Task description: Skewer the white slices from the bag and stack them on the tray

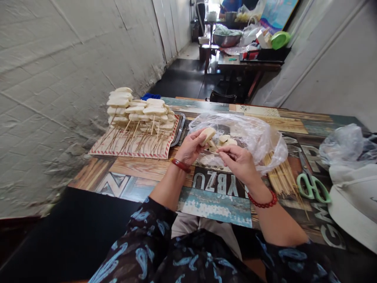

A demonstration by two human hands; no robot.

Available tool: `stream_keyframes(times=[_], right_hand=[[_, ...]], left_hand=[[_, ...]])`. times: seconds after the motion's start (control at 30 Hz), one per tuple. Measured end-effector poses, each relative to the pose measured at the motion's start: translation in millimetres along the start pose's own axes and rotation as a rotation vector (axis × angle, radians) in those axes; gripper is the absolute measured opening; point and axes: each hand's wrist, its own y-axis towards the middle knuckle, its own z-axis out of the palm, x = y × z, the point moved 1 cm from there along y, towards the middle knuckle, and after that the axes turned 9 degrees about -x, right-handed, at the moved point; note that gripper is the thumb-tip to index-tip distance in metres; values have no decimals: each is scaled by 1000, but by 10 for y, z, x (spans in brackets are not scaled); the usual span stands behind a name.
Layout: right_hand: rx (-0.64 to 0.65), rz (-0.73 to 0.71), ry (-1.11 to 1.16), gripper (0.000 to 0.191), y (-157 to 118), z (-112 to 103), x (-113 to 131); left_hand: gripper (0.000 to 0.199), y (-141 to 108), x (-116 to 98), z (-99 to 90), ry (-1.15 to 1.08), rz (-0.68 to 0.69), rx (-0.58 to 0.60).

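Observation:
My left hand (190, 147) pinches a pale, oval, thick slice of food (208, 135) above the table. Closed on a thin wooden skewer (214, 146), my right hand (238, 160) holds it with its far end at the slice. How deep the tip goes in, I cannot tell. Behind both hands lies an open clear plastic bag (250, 124) with more pale slices (228, 140) in it. To the left, skewered slices (147, 111) are stacked in a pile, sticks pointing toward me. They rest on a red-edged paper sheet (168, 151) over a metal tray (179, 135).
Right of my right hand lies a bundle of bare skewers (281, 179), beside green-handled scissors (313, 188). A white cap (352, 196) and another plastic bag (341, 143) occupy the right edge. Farther off, a second table holds a metal bowl (227, 40); people stand beyond.

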Motion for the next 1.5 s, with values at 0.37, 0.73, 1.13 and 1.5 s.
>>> stream_keyframes(times=[0.37, 0.73, 1.13, 1.5], right_hand=[[13, 22, -71, 23, -35, 67, 34], [-35, 20, -136, 24, -57, 68, 64], [-44, 35, -123, 26, -53, 59, 111], [-39, 46, -115, 27, -42, 60, 72]], left_hand=[[32, 21, 22, 2, 10, -12, -97], [36, 46, 47, 17, 9, -9, -87], [43, 61, 77, -2, 3, 7, -43], [45, 53, 82, 4, 37, 26, -34]])
